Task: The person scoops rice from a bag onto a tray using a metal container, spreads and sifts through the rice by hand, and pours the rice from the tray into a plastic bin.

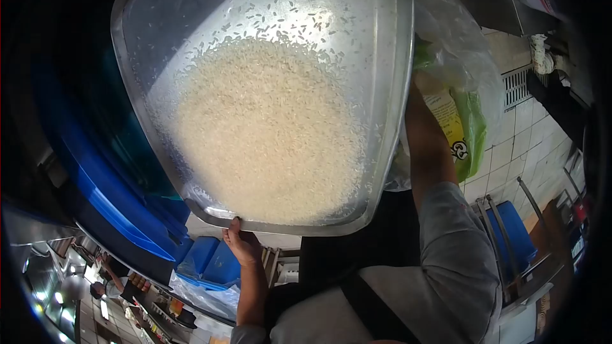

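A large metal tray (389, 57) fills the upper middle of the view. Uncooked white rice (274, 127) lies heaped in it, with loose grains scattered over the bare metal beyond. My left hand (242, 245) is closed on the near rim by the left corner, its thumb over the edge. On the other side my right forearm reaches along the tray's right wall, and my right hand (415, 86) passes behind that rim, where its fingers are hidden. Beside that arm is a clear plastic bag (446, 19) with a green and yellow printed package (456, 127) in it.
A blue plastic container (108, 197) stands left of the tray, with blue bins (213, 264) near my left arm. Blue seats with metal frames (513, 232) stand at right on a tiled floor (510, 146) with a drain grate (515, 87). Another person (113, 286) is far off at lower left.
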`<state>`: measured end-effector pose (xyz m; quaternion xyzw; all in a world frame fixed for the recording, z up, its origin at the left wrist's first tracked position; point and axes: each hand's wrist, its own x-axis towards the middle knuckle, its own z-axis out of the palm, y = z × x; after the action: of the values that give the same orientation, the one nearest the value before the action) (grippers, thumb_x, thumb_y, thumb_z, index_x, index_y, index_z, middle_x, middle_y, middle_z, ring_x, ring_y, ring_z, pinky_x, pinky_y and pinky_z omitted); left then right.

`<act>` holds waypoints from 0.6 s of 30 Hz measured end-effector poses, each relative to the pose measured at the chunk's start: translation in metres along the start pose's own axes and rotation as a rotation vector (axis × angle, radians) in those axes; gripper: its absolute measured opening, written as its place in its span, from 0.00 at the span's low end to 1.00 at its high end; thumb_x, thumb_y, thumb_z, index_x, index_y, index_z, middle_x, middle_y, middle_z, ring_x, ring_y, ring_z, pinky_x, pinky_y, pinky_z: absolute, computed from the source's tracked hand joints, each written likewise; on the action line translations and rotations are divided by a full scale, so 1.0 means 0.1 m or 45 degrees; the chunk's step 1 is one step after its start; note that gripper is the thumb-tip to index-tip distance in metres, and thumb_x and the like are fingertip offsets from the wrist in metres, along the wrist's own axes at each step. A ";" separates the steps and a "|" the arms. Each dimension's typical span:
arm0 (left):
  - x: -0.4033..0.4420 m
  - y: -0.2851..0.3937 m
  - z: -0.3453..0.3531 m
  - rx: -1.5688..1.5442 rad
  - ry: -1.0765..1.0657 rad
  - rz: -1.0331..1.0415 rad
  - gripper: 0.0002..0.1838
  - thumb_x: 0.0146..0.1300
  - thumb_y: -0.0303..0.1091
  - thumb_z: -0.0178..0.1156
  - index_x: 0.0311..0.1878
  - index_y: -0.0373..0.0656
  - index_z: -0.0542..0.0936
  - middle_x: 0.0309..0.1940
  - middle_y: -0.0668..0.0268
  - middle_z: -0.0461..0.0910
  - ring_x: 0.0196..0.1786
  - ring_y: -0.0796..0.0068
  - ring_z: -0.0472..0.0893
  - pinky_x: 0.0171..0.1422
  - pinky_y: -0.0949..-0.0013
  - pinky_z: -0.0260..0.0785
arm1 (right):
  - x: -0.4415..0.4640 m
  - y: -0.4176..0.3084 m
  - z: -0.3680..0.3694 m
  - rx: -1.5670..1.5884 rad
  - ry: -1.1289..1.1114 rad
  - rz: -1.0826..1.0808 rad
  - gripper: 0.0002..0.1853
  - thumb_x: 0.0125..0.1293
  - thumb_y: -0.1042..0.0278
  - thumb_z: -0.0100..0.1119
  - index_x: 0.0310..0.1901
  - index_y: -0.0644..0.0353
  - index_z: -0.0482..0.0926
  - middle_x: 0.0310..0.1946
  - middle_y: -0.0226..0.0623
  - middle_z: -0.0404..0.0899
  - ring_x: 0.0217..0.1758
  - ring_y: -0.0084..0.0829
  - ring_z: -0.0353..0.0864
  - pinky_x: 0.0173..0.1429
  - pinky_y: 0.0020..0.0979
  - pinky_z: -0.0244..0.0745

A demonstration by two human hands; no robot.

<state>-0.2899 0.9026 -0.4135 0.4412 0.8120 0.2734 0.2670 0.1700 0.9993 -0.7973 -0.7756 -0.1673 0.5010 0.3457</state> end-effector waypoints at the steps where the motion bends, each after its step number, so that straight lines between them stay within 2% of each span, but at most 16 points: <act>1: 0.02 0.04 0.02 -0.003 0.002 0.004 0.09 0.53 0.29 0.56 0.39 0.41 0.76 0.38 0.67 0.75 0.43 0.74 0.72 0.52 0.71 0.61 | -0.07 -0.05 -0.04 0.214 -0.040 0.065 0.18 0.58 0.70 0.51 0.52 0.59 0.69 0.43 0.38 0.72 0.46 0.36 0.72 0.43 0.38 0.76; 3: 0.06 0.12 0.05 -0.010 0.005 0.013 0.08 0.53 0.30 0.56 0.37 0.42 0.75 0.37 0.69 0.75 0.42 0.75 0.72 0.51 0.72 0.61 | -0.17 -0.20 -0.15 0.468 -0.081 0.163 0.18 0.58 0.69 0.51 0.52 0.60 0.69 0.42 0.38 0.73 0.44 0.35 0.73 0.41 0.38 0.77; 5: 0.09 0.32 0.06 -0.662 0.051 -0.586 0.06 0.54 0.30 0.56 0.36 0.42 0.75 0.36 0.70 0.74 0.41 0.78 0.72 0.48 0.73 0.62 | -0.27 -0.22 -0.33 0.507 -0.080 0.156 0.18 0.59 0.69 0.52 0.51 0.61 0.69 0.40 0.37 0.74 0.43 0.34 0.74 0.40 0.38 0.78; 7: 0.08 0.28 0.03 -0.727 0.026 -0.585 0.07 0.56 0.30 0.56 0.38 0.42 0.74 0.36 0.70 0.74 0.40 0.79 0.72 0.46 0.74 0.64 | -0.25 -0.06 -0.52 0.453 -0.078 0.049 0.18 0.57 0.70 0.51 0.49 0.65 0.69 0.37 0.38 0.74 0.36 0.33 0.77 0.38 0.33 0.78; 9: 0.13 0.40 0.08 -0.844 -0.090 -0.653 0.09 0.57 0.30 0.56 0.42 0.42 0.73 0.37 0.70 0.75 0.42 0.79 0.73 0.45 0.74 0.64 | -0.28 -0.02 -0.68 0.400 0.005 0.250 0.18 0.54 0.73 0.50 0.48 0.66 0.69 0.39 0.40 0.74 0.35 0.35 0.78 0.33 0.38 0.80; 10: 0.15 0.25 0.04 -0.838 -0.146 -0.650 0.13 0.58 0.30 0.55 0.47 0.41 0.71 0.41 0.68 0.75 0.44 0.77 0.74 0.47 0.72 0.65 | -0.45 -0.17 -0.79 0.394 0.011 0.239 0.18 0.54 0.73 0.50 0.48 0.66 0.69 0.39 0.40 0.74 0.35 0.35 0.78 0.33 0.38 0.80; 11: 0.14 0.29 0.04 -0.851 -0.150 -0.650 0.13 0.58 0.30 0.55 0.47 0.41 0.71 0.41 0.68 0.75 0.44 0.77 0.74 0.47 0.72 0.65 | -0.72 -0.40 -0.91 0.342 -0.045 0.025 0.18 0.54 0.73 0.50 0.48 0.67 0.70 0.38 0.40 0.74 0.36 0.37 0.78 0.34 0.39 0.80; 13: 0.16 0.42 0.09 -0.820 -0.161 -0.636 0.15 0.58 0.31 0.56 0.48 0.40 0.71 0.44 0.66 0.74 0.46 0.74 0.74 0.50 0.68 0.66 | -1.19 -0.81 -1.02 0.283 -0.101 -0.197 0.18 0.53 0.73 0.50 0.47 0.67 0.70 0.37 0.40 0.74 0.37 0.38 0.79 0.35 0.40 0.80; 15: 0.18 0.47 0.08 -0.806 -0.190 -0.654 0.16 0.57 0.31 0.56 0.49 0.39 0.70 0.45 0.65 0.74 0.47 0.73 0.74 0.51 0.64 0.67 | -1.52 -1.10 -1.06 0.335 -0.011 0.014 0.17 0.53 0.72 0.50 0.46 0.67 0.70 0.36 0.40 0.73 0.37 0.38 0.79 0.35 0.40 0.80; 16: 0.19 0.36 0.07 -0.874 -0.215 -0.656 0.15 0.57 0.31 0.56 0.48 0.39 0.71 0.45 0.65 0.74 0.48 0.73 0.74 0.51 0.63 0.69 | -1.61 -1.15 -1.09 0.328 -0.011 0.005 0.17 0.53 0.72 0.50 0.46 0.67 0.70 0.36 0.40 0.73 0.37 0.38 0.79 0.35 0.40 0.80; 18: 0.20 0.40 0.06 -0.849 -0.277 -0.588 0.15 0.57 0.31 0.56 0.47 0.38 0.71 0.43 0.65 0.74 0.45 0.73 0.75 0.47 0.64 0.72 | -1.72 -1.23 -1.16 0.178 0.008 0.353 0.16 0.53 0.72 0.50 0.44 0.67 0.70 0.35 0.41 0.73 0.37 0.36 0.79 0.34 0.36 0.80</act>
<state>-0.2726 0.9397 -0.3949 0.1633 0.7237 0.4059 0.5337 0.2085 0.9389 -0.5669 -0.7669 -0.0223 0.5518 0.3271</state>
